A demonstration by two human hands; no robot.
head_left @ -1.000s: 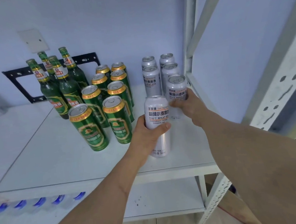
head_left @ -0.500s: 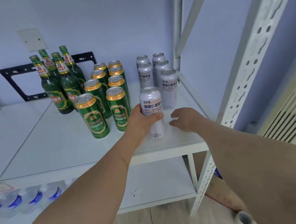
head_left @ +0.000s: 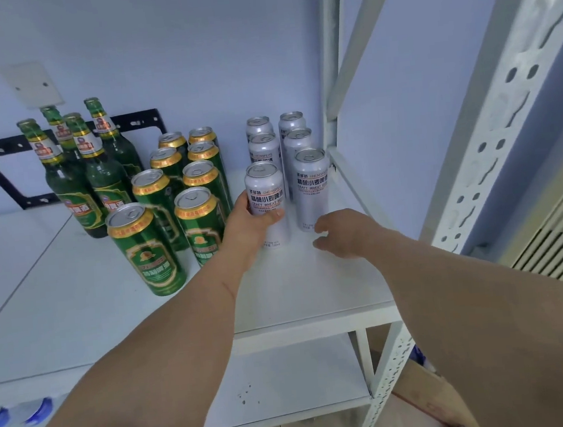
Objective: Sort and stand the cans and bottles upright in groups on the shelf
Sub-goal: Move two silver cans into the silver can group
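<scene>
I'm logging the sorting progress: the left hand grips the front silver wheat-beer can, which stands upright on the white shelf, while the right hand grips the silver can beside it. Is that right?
Not quite. The head view shows the right hand gripping nothing; it hovers open just in front of the neighbouring silver can. The rest holds: the left hand grips the front silver wheat-beer can, upright on the white shelf.
</scene>
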